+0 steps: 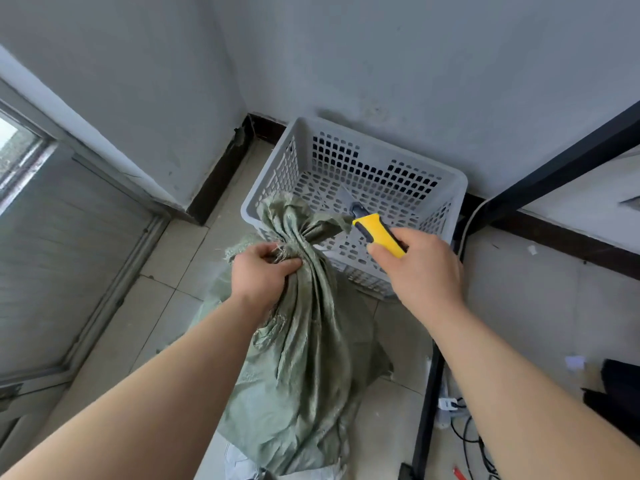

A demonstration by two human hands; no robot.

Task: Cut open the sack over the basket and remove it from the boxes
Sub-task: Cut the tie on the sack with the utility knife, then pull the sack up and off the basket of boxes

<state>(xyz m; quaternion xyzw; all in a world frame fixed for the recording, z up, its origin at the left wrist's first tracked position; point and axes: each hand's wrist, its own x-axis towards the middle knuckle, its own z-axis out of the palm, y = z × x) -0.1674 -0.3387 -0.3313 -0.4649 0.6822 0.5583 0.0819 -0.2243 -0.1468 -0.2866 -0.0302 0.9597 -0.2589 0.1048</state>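
views: 1, head | mount: worn on the person's head | facing: forward and steeply down into a room corner, floor [166, 258] across the lower frame | range: close, both forearms enter from the bottom edge | frame centre: left hand [258, 271], right hand [420, 268], sack [304, 341], knife [379, 233], basket [398, 155] | lens: wide-angle, walls bowed

Surroundings, as you face the corner:
- Grey painted walls [415, 64], scuffed, with a dark skirting board [214, 181] along the base.
- Pale tiled floor [166, 258].
- To your left: a window [17, 147] and a grey framed panel [69, 237] below it.
- To your right: a black metal frame [429, 393]; a white cable [474, 213] runs down behind it.
- By the frame's foot: a white power strip [446, 405] and black cables [464, 434].
- Far right: a white scrap [575, 362] and a dark object [620, 393], unidentifiable.
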